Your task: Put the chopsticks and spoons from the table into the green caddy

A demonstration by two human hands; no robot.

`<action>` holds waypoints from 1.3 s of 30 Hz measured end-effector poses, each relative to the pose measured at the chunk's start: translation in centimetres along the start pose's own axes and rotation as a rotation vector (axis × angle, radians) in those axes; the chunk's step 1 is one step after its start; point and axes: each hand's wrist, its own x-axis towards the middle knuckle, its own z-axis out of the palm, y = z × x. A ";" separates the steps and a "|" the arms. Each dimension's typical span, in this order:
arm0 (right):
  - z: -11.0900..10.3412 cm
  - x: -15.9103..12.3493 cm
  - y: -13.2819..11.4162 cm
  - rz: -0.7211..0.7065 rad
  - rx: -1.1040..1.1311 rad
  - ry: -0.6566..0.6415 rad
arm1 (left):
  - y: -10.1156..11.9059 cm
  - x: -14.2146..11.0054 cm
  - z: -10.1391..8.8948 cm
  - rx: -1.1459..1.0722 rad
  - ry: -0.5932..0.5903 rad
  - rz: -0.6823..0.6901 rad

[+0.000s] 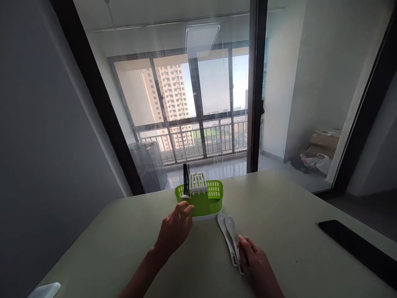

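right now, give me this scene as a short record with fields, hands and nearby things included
left hand: at the front left of the green basket, fingers bent; grip unclear
right hand: curled by the handle of the righthand white spoon; grip unclear
white spoons: two, side by side on the table, bowls toward the green basket
green basket: on the table, ahead of both hands
white slotted rack: at the back of the basket
black sticks: upright, left of the rack
black flat object: far right of the table
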 end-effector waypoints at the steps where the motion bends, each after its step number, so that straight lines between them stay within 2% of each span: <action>1: 0.0 0.0 -0.1 -0.003 -0.014 0.008 | 0.6 -0.5 0.3 -0.033 -0.040 0.022; 4: 0.0 0.0 -0.1 0.004 -0.013 0.009 | 2.7 -1.0 2.0 -0.183 -0.200 -0.011; 7: -0.1 -0.1 0.0 0.005 0.008 -0.009 | 4.5 -0.4 4.3 -0.331 -0.336 -0.137; 10: -0.1 -0.1 -0.1 -0.006 -0.003 -0.015 | 5.9 0.7 6.4 -0.358 -0.425 -0.253; 15: 0.1 -0.1 -0.8 -0.002 -0.023 0.009 | 7.4 2.0 7.9 -0.371 -0.455 -0.374; 22: 0.2 0.1 -0.4 0.001 0.035 -0.006 | 7.1 2.3 7.7 -0.547 -0.433 -0.390; 26: 0.1 0.4 0.2 0.018 0.075 -0.027 | 5.7 1.1 5.5 -0.646 -0.320 -0.406; 29: 0.0 0.6 0.9 0.017 0.080 -0.040 | 4.5 0.1 1.9 -0.626 -0.158 -0.376; 33: -0.2 0.6 1.4 0.007 0.083 -0.049 | 2.3 -0.2 -4.7 -0.523 0.153 -0.326; 35: -0.2 0.5 1.2 0.018 0.078 -0.045 | 1.0 0.3 -7.7 -0.439 0.331 -0.394; 37: -0.3 0.3 1.0 0.031 0.066 -0.032 | -0.3 1.3 -9.8 -0.385 0.484 -0.462; 39: -0.4 0.3 0.9 0.050 0.047 -0.028 | -1.6 2.4 -10.8 -0.374 0.600 -0.484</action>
